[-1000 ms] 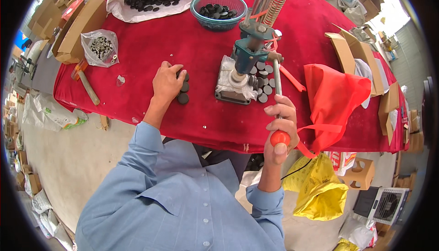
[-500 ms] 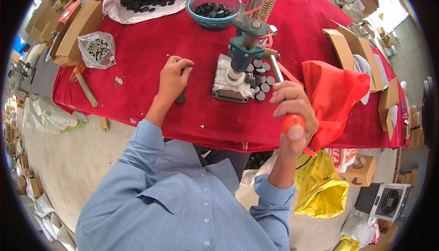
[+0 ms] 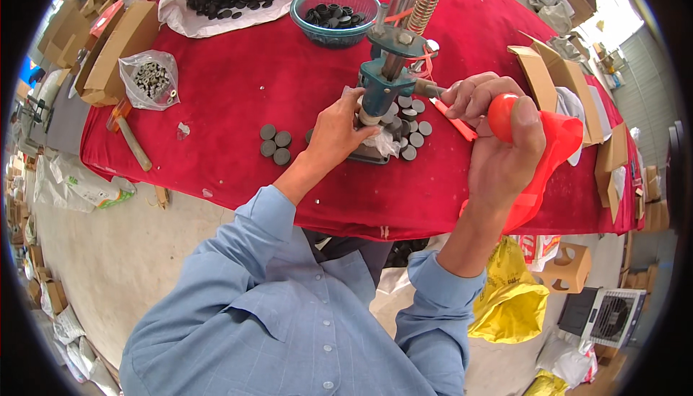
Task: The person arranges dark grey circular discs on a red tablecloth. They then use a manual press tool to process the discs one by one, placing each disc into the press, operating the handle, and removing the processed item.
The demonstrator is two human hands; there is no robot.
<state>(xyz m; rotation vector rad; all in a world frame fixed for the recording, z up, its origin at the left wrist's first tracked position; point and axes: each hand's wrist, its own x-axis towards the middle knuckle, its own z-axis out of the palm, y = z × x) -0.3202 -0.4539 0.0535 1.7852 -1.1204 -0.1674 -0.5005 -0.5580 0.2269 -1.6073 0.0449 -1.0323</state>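
A green hand press [image 3: 381, 87] stands on the red-covered table, with a coiled spring on its column. My left hand [image 3: 333, 133] reaches under its ram, thumb and fingers closed in on the base beside crumpled white plastic; what they pinch is hidden. My right hand [image 3: 499, 152] is wrapped round the press lever, whose red ball knob [image 3: 503, 116] shows between fingers and thumb. Several dark round caps [image 3: 416, 139] lie loose just right of the press. Left of my left wrist sits a small group of similar caps [image 3: 281, 155].
Behind the press are a teal bowl [image 3: 333, 36] of black caps and a white sack [image 3: 175, 15] of more. A clear bag of small metal parts [image 3: 153, 77] and a hammer [image 3: 133, 140] lie left. A red bag [image 3: 568, 135] and open cartons [image 3: 534, 77] stand right.
My left hand has moved right, from the bare cloth to the press base, uncovering the caps at left. My right hand has swung the lever up and to the right, and the ram has risen.
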